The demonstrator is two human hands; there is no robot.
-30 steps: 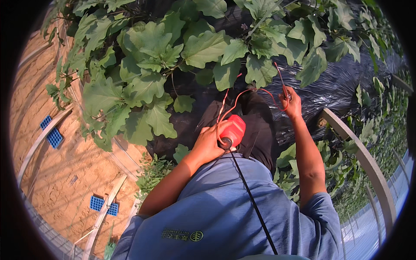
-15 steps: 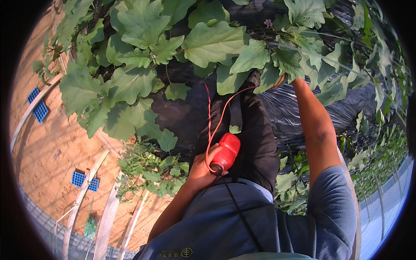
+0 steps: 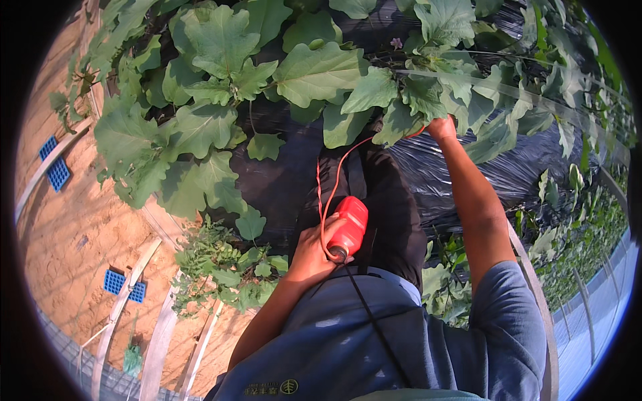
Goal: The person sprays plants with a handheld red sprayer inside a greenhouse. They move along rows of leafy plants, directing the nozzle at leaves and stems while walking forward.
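Against my lap, my left hand (image 3: 313, 255) is closed around a red plastic bottle (image 3: 352, 222), tilted with its dark cap end toward my waist. A thin orange-red cord or tube (image 3: 340, 167) loops from the bottle's cap end up over my dark trousers and runs to my right hand (image 3: 441, 127). That hand reaches in at the edge of the broad green leaves (image 3: 374, 90) and looks closed. Leaves cover its fingertips, so what it grips cannot be made out. A small purple flower (image 3: 396, 43) shows among the foliage beyond it.
Black plastic film (image 3: 461, 177) covers the bed beneath the plants. Sandy ground lies at left, with blue slotted trays (image 3: 57, 172) and pale wooden strips (image 3: 160, 341). A low bushy plant (image 3: 217, 257) grows near my left elbow. A thin dark strap (image 3: 374, 321) crosses my shirt.
My right hand has shifted slightly left and shows more of itself outside the leaves. The left hand keeps its hold on the bottle. The whole view has shifted slightly.
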